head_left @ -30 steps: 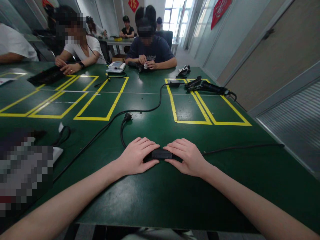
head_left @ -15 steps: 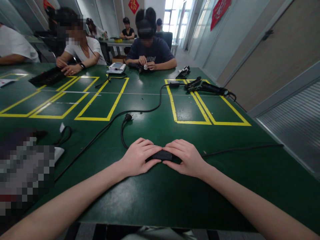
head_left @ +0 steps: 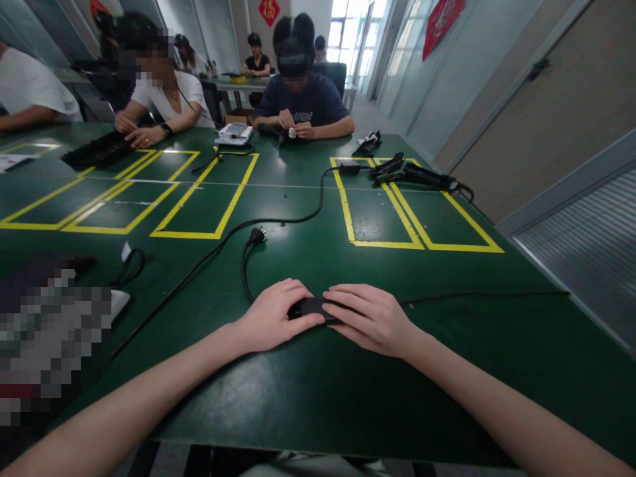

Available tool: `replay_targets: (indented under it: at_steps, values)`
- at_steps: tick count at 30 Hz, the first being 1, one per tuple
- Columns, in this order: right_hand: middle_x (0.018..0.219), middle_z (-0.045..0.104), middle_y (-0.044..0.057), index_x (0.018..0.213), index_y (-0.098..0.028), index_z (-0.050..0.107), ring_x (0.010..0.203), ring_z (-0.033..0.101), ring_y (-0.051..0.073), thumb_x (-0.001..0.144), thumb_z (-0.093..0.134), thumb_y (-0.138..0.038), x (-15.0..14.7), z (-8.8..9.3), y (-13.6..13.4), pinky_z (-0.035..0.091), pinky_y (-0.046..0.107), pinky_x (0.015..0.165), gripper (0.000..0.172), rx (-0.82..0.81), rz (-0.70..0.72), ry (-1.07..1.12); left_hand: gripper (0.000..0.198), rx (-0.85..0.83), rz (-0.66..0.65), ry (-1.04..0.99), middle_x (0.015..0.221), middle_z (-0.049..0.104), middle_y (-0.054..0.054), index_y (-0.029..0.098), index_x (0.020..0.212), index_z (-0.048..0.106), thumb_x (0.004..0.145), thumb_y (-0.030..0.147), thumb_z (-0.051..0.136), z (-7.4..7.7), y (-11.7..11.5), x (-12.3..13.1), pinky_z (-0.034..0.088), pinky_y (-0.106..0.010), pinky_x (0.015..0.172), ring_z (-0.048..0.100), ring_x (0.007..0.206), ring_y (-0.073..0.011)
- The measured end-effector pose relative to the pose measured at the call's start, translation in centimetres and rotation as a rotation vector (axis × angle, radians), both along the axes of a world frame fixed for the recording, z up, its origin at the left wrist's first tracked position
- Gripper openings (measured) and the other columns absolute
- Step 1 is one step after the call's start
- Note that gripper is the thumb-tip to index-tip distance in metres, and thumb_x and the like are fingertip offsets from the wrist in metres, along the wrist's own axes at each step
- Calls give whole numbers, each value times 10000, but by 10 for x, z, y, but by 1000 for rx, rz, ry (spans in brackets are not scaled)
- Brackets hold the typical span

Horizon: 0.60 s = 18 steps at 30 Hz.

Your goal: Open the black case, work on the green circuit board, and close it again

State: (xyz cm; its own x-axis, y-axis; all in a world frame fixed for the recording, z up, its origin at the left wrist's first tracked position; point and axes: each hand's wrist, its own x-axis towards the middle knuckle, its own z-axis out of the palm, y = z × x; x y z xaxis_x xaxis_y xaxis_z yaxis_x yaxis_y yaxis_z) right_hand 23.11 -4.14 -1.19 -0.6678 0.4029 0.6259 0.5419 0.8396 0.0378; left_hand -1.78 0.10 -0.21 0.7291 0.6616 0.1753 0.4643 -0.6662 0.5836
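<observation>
On the green table (head_left: 278, 411), the left hand (head_left: 273, 317) and right hand (head_left: 377, 319) narrowly clasp a black box (head_left: 313, 309) from opposite ends.

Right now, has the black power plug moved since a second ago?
No, no visible shift: the black power plug lies right of the nearest yellow tape corner, as before.

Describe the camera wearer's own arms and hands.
The left hand and right hand wear no gloves, and no rings show. The left forearm and right forearm show no sleeves, watches, cables or markings; the upper arms are out of frame.
</observation>
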Motion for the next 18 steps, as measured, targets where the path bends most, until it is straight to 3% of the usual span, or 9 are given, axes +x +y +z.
replay_targets:
  at_steps: [4,7,12,18]
  values:
    - [1111,788,139,1095,-155,652,880,761,204,1076,486,-298,-1,-3,0,610,315,717,219,-46,-56,-19,350,-108,42,5,1005,758,-38,182,1091,720,938,493,761,4,-2,0,518,-299,761,702,897,-213]
    - [1109,781,141,1078,-171,625,851,757,200,1067,463,-280,0,-3,-1,589,307,682,195,-74,-58,-63,343,-101,57,-43,959,757,-21,182,1055,725,914,487,794,4,-4,-1,508,-280,727,703,846,-193]
    - [1162,755,140,1068,-190,594,923,752,204,1038,491,-247,2,1,-1,587,307,726,121,-192,-23,-135,391,116,-4,-163,866,698,-33,158,911,683,966,544,709,-5,-6,-3,499,-282,710,664,784,-178]
    - [1091,755,121,1116,-177,585,911,748,203,1071,509,-348,-1,1,-1,576,298,729,192,-345,-3,-70,341,345,-110,-193,896,710,-62,159,943,687,1049,473,607,-10,-5,-1,500,-288,703,650,801,-180]
